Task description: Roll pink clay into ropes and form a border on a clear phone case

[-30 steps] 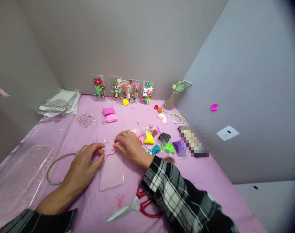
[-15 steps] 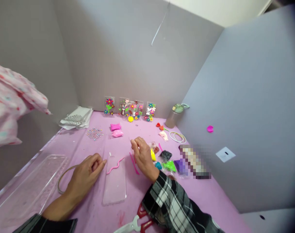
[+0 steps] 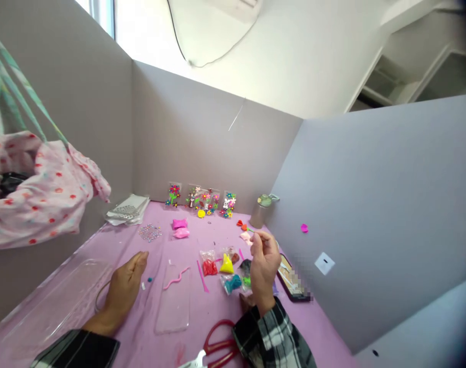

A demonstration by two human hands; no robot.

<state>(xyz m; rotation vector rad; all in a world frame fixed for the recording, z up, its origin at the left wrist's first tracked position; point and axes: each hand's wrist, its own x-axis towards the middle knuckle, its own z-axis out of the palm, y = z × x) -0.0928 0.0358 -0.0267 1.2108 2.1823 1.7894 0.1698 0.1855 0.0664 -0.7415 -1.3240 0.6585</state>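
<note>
My left hand rests on the pink table, its fingers curled together, and I see nothing in it. Right of it is a clear phone case with a wavy pink clay strip across its upper part. My right hand is raised over the right side of the table, thumb and fingers pinched; what they hold, if anything, I cannot make out. Beyond its fingertips are red heart shapes on a green stem. Bags of red clay, yellow clay and teal clay lie to its left.
Red-handled scissors lie by my right sleeve. A phone and a bottle stand or lie at the right. Decorated cases lean on the back wall. A clear tray is at the left, below a hanging spotted cloth bag.
My right hand has moved right, away from the phone case, uncovering the red clay bag. My left hand has shifted slightly left. The view has tilted upward.
</note>
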